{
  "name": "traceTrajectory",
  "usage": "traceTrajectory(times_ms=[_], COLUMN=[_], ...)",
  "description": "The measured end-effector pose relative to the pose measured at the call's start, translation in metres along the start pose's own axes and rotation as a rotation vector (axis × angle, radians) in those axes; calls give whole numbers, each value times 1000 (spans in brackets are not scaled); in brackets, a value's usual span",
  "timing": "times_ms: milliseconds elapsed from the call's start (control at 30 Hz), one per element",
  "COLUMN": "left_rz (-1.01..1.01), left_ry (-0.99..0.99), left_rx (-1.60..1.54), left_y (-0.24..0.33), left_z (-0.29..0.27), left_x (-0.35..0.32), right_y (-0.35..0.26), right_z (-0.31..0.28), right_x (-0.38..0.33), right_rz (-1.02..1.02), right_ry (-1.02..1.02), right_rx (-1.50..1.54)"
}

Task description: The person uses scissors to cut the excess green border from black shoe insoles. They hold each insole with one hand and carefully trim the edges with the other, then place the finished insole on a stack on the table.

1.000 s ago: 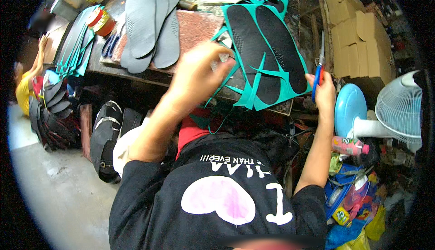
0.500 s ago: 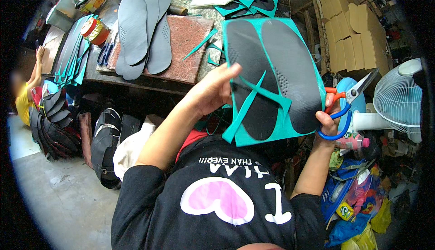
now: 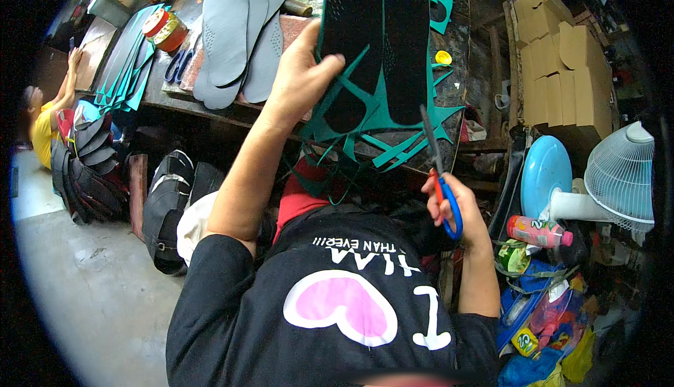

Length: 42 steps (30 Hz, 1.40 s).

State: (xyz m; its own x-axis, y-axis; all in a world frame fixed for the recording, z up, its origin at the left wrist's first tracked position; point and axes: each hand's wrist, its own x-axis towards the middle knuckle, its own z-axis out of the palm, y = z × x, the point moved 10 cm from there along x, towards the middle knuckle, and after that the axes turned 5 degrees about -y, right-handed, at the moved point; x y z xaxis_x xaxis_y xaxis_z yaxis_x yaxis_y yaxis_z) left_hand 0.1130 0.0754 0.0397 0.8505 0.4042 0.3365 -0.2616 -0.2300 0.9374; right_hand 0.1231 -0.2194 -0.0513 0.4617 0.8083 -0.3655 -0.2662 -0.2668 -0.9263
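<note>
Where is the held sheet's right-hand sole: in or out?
In: the teal sheet borders the black sole left, right and below.

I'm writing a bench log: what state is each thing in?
Teal-and-black sheet: gripped by left hand
Red-and-blue scissors: in right hand, blades look closed
Grey insoles: piled, overlapping
Red-lidded jar: closed
Pink bottle: capped
Fan: whether running, cannot tell

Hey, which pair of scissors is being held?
The red-and-blue-handled metal scissors, in the right hand; the dark-blue-handled pair lies by the red-lidded jar.
</note>
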Motion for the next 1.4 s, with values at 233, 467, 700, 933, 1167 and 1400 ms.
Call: traceTrajectory(times_ms=[233, 467, 700, 933, 1167, 1400], left_rz=[289, 241, 153, 44, -21, -102], left_ry=[301, 339, 244, 197, 120, 106], left_rx=[58, -81, -7, -191, -237, -340], left_y=[25, 19, 14, 4, -7, -20], left_z=[-29, -9, -4, 14, 30, 31], left_x=[-20, -42, -38, -45, -49, -54], right_y=[-9, -18, -10, -7, -20, -8], right_z=[33, 31, 39, 45, 45, 41], right_x=[6, 18, 18, 19, 21, 21], right_rz=[-12, -123, -84, -15, -74, 16], right_ry=[-251, -134, -186, -162, -145, -97], right_rx=[-250, -43, 139, 142, 105, 66])
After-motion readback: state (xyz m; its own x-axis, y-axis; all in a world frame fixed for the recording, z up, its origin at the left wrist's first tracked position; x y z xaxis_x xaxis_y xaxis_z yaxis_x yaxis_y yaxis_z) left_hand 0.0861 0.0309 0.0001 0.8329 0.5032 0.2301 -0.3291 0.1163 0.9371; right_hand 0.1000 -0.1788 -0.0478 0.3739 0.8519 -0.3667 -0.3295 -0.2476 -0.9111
